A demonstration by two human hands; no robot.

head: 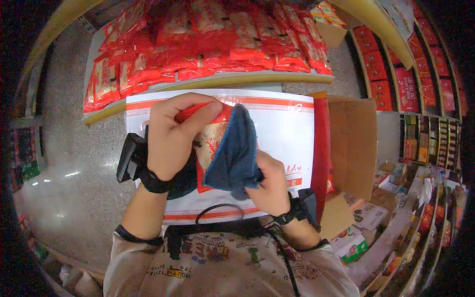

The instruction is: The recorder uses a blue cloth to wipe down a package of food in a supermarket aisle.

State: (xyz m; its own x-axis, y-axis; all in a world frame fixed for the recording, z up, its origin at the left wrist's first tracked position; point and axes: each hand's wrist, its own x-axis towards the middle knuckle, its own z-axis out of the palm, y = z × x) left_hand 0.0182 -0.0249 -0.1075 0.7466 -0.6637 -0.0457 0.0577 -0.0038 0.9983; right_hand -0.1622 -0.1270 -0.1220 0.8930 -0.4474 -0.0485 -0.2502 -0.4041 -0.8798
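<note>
My left hand [178,130] pinches the top edge of a red plastic food packet [209,143] between thumb and fingers. Pale dried strands, perhaps noodles, show through the packet's clear window. My right hand [270,185] grips a dark blue cloth [233,152], which lies over the packet's right side and hides much of it. Another dark cloth portion [185,185] hangs below my left wrist. Beneath both hands is a white printed carton [282,141] with red bands along its edges.
Beyond the carton, a shelf with a yellow front edge [222,81] bears many similar red packets [245,52]. An open brown cardboard box [350,144] stands to the right. Further right are shelves of red boxes [374,70]. Flattened cartons [349,241] lie at lower right; grey floor [81,148] shows on the left.
</note>
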